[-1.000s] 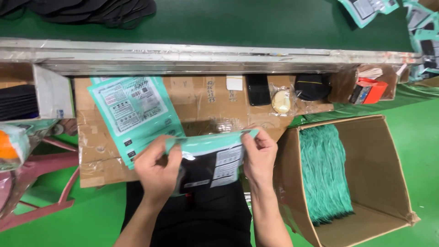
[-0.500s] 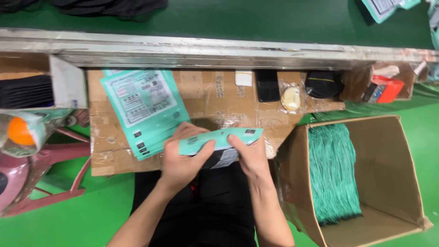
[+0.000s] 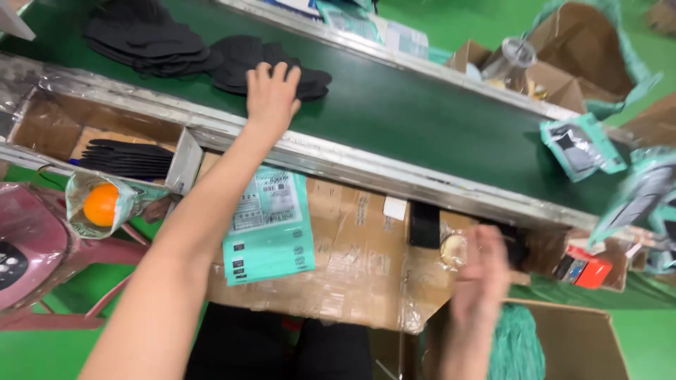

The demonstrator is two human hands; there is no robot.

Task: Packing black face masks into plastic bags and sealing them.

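Note:
My left hand (image 3: 271, 91) is stretched forward over the metal rail onto the dark green conveyor belt (image 3: 422, 119). Its spread fingers lie flat on a pile of black fabric pieces (image 3: 296, 70). My right hand (image 3: 482, 271) is blurred, fingers apart and holding nothing, above the right end of the cardboard worktop (image 3: 352, 260). A stack of teal flat packets (image 3: 271, 225) lies on the cardboard under my left forearm. A blurred teal packet (image 3: 637, 200) is at the belt's right end, near another teal packet (image 3: 581, 144).
A bagged orange (image 3: 102, 204) hangs above a pink stool (image 3: 28, 246) at left. Black pieces (image 3: 127, 155) fill a cardboard bin under the rail. An open carton of teal bags (image 3: 521, 345) stands at lower right. A red box (image 3: 584, 271) and tape roll (image 3: 454, 246) lie nearby.
Both hands had held a teal packet over the cardboard. Now the packet is gone from them, my left hand has reached to the belt, my right hand has swung right, and the view has tilted.

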